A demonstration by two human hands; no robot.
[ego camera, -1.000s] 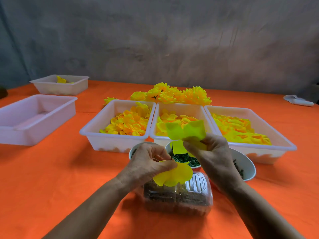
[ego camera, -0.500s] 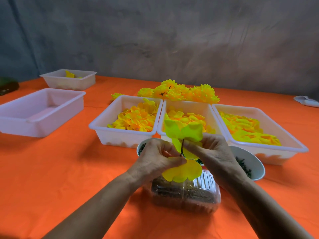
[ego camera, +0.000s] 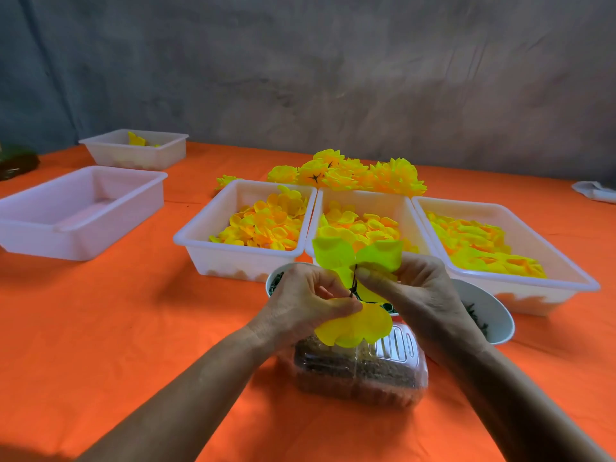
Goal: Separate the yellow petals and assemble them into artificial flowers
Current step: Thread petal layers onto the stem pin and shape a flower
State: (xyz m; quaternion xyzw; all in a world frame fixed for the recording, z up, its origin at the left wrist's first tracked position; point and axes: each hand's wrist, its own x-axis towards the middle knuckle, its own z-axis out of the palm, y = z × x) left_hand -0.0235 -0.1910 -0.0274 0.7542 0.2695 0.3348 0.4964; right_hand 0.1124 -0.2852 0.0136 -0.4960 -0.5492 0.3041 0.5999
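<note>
Free: bare orange tabletop [ego camera: 100, 328] along near-left edge | Blocked: 3 petal trays [ego camera: 206, 238] side by side mid-table; 2 bowls [ego camera: 493, 315] and clear box [ego camera: 400, 348] near centre.

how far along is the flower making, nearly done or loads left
Done: a pile of finished flowers lies behind the trays. In hand: the left hand pinches a yellow petal layer, and the right hand holds another petal layer on a thin dark stem. Left: plenty, since three trays of loose petals remain well stocked.
</note>
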